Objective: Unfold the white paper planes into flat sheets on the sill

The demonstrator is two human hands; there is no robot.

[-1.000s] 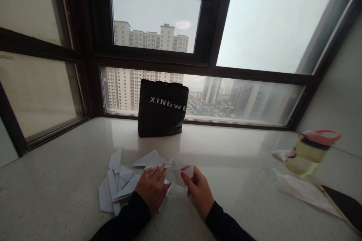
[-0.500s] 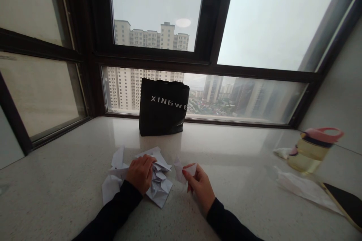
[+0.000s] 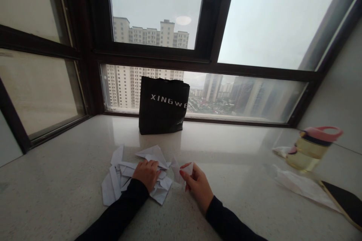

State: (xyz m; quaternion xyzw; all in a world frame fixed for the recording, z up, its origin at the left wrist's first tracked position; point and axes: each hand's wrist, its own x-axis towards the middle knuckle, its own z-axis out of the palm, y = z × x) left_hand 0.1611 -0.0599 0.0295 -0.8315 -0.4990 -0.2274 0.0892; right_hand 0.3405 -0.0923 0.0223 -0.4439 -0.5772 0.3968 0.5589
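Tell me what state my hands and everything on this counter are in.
Left hand: fingers curled over the paper pile; grip unclear.
Right hand: closed in a pinch.
Folded paper piece: creased, held in that pinch.
Paper pile: folded, loosely heaped.
Black bag: standing upright.
Bottle: lid on, seemingly part-filled.
White sheet: lying down, rumpled.
Phone: lying flat, face dark.
Small white item by the bottle: too blurred to tell.

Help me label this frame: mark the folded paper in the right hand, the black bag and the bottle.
Folded paper [image 3: 177, 172], head view: its left part.
Black bag [image 3: 162, 116], head view: front, below the lettering.
Bottle [image 3: 307, 153], head view: its yellowish body.
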